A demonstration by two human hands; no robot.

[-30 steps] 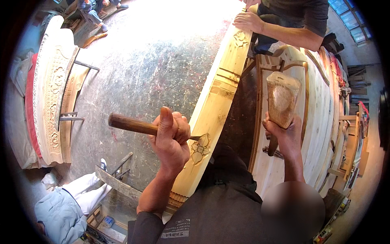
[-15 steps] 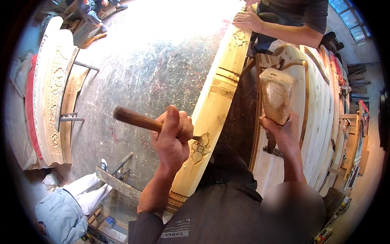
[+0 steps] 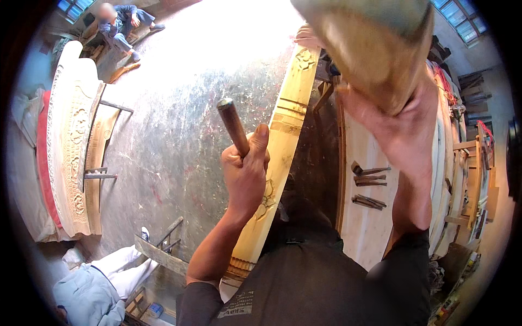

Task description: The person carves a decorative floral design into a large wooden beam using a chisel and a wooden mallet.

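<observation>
Hands [image 3: 244, 176] near carved beam [image 3: 285, 125], scuffed floor [image 3: 174, 125]

The mallet [image 3: 372, 49] has risen close to the camera — and the chisel handle [image 3: 232, 126] has swung more forward.

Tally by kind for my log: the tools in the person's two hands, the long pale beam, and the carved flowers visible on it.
Wooden-handled tool, in the left hand: 1
Wooden mallet, in the right hand: 1
Long pale beam: 1
Carved flowers, upper flower and lower flower: 2
Total: 5
</observation>
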